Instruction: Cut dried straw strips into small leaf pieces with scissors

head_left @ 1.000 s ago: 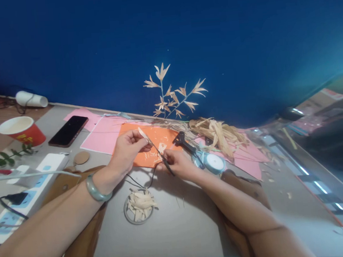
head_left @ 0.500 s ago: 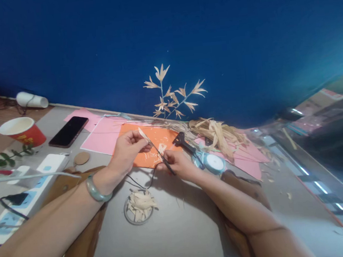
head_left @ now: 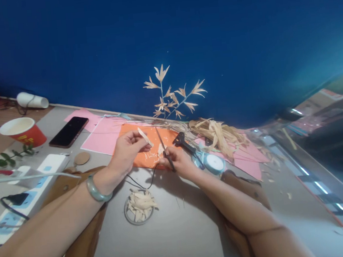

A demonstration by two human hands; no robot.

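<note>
Between thumb and fingers, my left hand (head_left: 130, 149) pinches a narrow, pointed piece of pale dried husk (head_left: 143, 136). My right hand (head_left: 179, 162) grips a pair of dark scissors (head_left: 165, 149), whose blades point up and away, a little right of the husk piece and apart from it. Under both hands lies an orange sheet (head_left: 167, 133) strewn with thin pale clippings. Closer to me stands a small round clear dish (head_left: 126, 215) heaped with cut husk pieces (head_left: 142, 203).
A black glue gun (head_left: 186, 144) and a light blue ribbon spool (head_left: 215, 163) lie right of my hands. Dried husks (head_left: 220, 134) are piled behind them. A branch with husk flowers (head_left: 171, 98) stands against the wall. Leftward are a phone (head_left: 69, 132), red cup (head_left: 24, 133) and power strip (head_left: 30, 197).
The scissors have swung to a steeper angle and moved away from the husk piece. My left hand stays in place, with the husk piece tilted slightly differently.
</note>
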